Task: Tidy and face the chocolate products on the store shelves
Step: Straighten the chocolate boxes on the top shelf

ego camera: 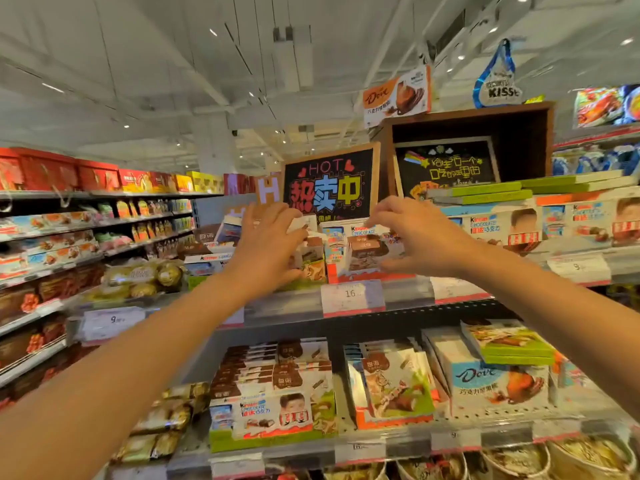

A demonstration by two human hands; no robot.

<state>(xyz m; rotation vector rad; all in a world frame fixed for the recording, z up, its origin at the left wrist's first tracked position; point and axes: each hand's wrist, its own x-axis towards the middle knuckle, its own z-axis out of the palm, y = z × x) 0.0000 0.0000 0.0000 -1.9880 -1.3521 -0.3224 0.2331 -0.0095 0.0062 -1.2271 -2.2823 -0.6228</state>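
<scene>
Both my arms reach up to the top shelf (408,296) of a chocolate display. My left hand (266,247) wraps around a white and brown chocolate pack (313,252) in the row there. My right hand (420,233) hovers with fingers curled over an upright brown and white Kinder box (363,252); whether it touches the box is unclear. More Kinder boxes (502,228) line the shelf to the right. On the shelf below stand a Kinder box (273,415), brown packs (249,372) and a Dove box (498,382).
A black "HOT" chalkboard sign (329,183) stands behind the packs, beside a wooden box (471,147) with a second sign. Gold Ferrero packs (142,277) lie to the left. Price tags (351,296) line the shelf edges. An aisle of stocked shelves (69,244) runs along the left.
</scene>
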